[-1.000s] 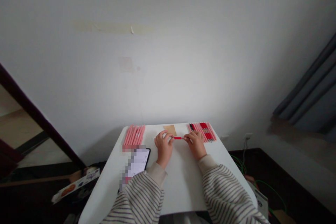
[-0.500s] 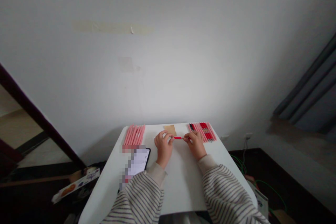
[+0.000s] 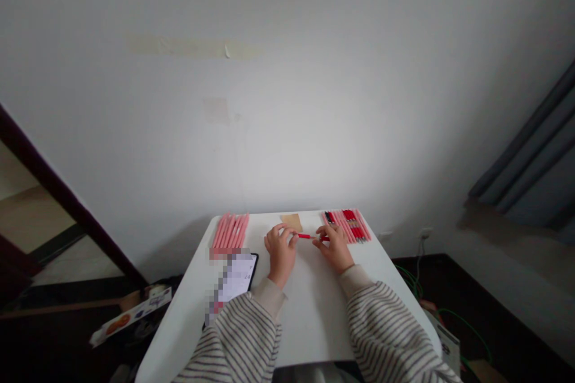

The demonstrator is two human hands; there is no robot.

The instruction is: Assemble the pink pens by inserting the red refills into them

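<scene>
The left hand and right hand pinch one red pen.

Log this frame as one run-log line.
left hand: holds red pen | right hand: holds its other end | nearby: pink tubes, brown card

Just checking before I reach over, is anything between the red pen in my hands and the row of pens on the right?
Your right hand, pinching the red pen, sits between them, right up against the row of pens. Nothing else visible stands in the way.
</scene>
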